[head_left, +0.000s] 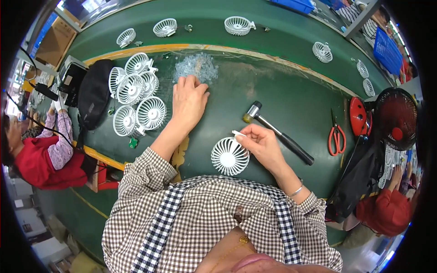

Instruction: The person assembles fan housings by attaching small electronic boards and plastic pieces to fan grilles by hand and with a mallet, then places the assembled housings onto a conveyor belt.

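Observation:
My left hand [189,102] is at the near edge of a heap of small clear plastic pieces [196,66]. Its fingers are bent down and closed, and what they pinch is hidden. Close to my body, my right hand [264,144] grips a round white fan cage [230,157] by the short stem at its top, thumb and fingers together. The cage's ribbed face points up. Beyond my right hand lies a hammer [280,132] with a black grip. Left of my left hand, several more white fan cages [131,88] are stacked, with small green circuit boards [133,142] beside them.
Red-handled pliers [337,139], a red device [358,116] and a black fan [397,119] are at the right. A black bag [94,93] lies at the left. More cages [239,26] rest on the green belt beyond the yellow edge. Other people [43,152] sit on both sides.

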`<state>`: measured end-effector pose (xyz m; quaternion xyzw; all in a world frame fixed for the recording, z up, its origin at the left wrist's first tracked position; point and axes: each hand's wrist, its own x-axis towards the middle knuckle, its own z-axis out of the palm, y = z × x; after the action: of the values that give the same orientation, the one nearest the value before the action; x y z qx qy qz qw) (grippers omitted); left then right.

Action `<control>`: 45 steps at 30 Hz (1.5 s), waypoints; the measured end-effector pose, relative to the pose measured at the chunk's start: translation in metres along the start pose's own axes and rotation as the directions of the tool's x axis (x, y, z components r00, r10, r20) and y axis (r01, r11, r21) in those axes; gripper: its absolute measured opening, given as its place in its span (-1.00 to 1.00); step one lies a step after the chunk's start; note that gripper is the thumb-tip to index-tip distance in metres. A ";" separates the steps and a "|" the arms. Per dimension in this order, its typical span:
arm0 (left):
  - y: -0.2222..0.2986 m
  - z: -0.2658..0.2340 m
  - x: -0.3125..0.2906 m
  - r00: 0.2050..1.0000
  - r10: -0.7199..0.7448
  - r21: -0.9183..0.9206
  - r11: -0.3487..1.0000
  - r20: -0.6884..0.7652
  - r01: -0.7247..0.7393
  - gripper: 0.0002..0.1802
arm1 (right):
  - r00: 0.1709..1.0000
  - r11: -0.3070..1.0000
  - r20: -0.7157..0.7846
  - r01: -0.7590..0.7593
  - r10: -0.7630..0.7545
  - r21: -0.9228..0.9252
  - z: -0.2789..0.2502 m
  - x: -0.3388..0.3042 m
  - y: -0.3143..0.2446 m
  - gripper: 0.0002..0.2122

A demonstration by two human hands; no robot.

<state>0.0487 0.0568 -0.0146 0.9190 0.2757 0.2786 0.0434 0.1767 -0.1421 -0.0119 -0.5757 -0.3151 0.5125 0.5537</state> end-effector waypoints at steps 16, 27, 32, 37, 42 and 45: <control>0.013 -0.003 -0.007 0.926 -0.308 -0.718 0.593 0.217 0.365 -0.86 | 0.995 0.988 -0.090 0.057 -0.045 0.141 -0.004 -0.004 0.000 -0.87; 0.057 -0.024 -0.045 0.675 -0.164 -0.683 -0.344 0.719 0.644 -0.75 | 0.972 0.976 -0.113 0.199 -0.208 -0.090 0.007 -0.016 -0.007 -0.89; 0.063 -0.023 -0.047 0.685 -0.136 -0.683 -0.336 0.716 0.648 -0.75 | 0.965 0.963 -0.126 0.205 -0.228 -0.173 0.006 -0.015 -0.006 -0.89; 0.071 -0.030 -0.048 0.722 -0.217 -0.754 -0.171 0.657 0.634 -0.78 | 0.948 0.967 -0.216 0.202 -0.233 -0.156 0.009 -0.015 -0.007 -0.90; 0.067 -0.027 -0.048 0.728 -0.199 -0.755 -0.199 0.656 0.625 -0.78 | 0.965 0.968 -0.134 0.205 -0.225 -0.145 0.005 -0.015 -0.009 -0.89; 0.064 -0.029 -0.047 0.684 -0.165 -0.702 -0.213 0.711 0.679 -0.76 | 0.978 0.972 -0.074 0.181 -0.193 -0.148 0.002 -0.016 -0.012 -0.88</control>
<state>0.0316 -0.0245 0.0019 0.4750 0.2873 0.1733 0.8135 0.1729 -0.1540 0.0032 -0.6028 -0.3786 0.4089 0.5711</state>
